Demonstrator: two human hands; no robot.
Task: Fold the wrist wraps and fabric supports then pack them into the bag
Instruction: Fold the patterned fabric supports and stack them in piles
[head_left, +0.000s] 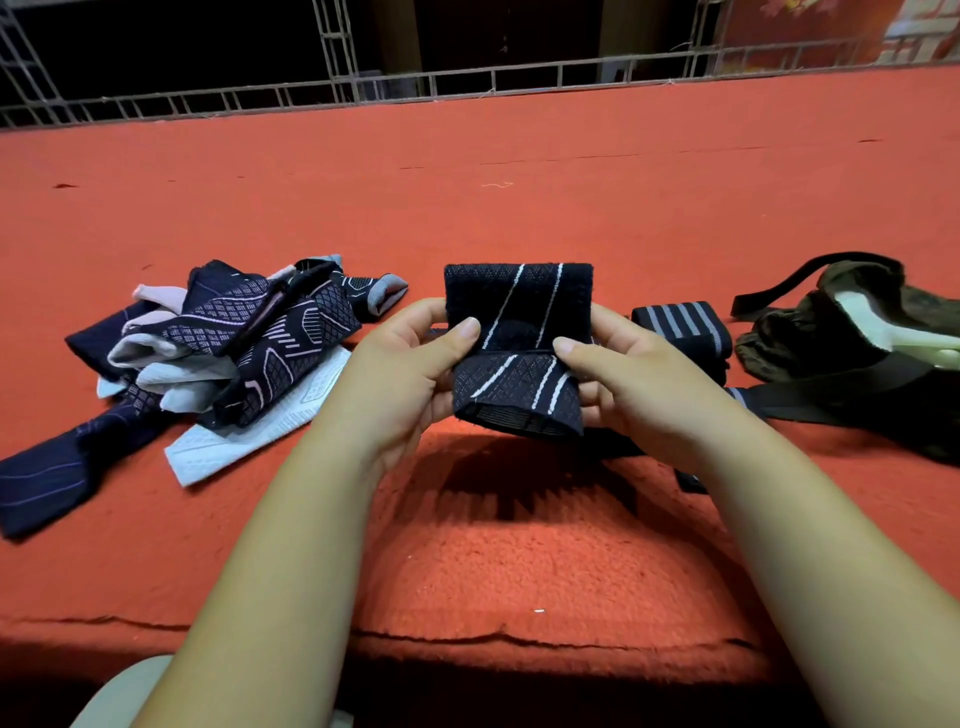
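Folded wrist wrap (519, 343) held off the red carpet (519, 171), pinched by left hand (410, 364) and right hand (618, 364).
Risk: fold springs open if either thumb slackens before reaching the bag (857, 353) at right; unfolded pile (218, 353) waits left.

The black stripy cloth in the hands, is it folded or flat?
Folded: the black knitted wrist wrap with white stripes is doubled over, layer on layer, pinched by the left hand and right hand.

No readable text, label, brand or number shows anywhere.
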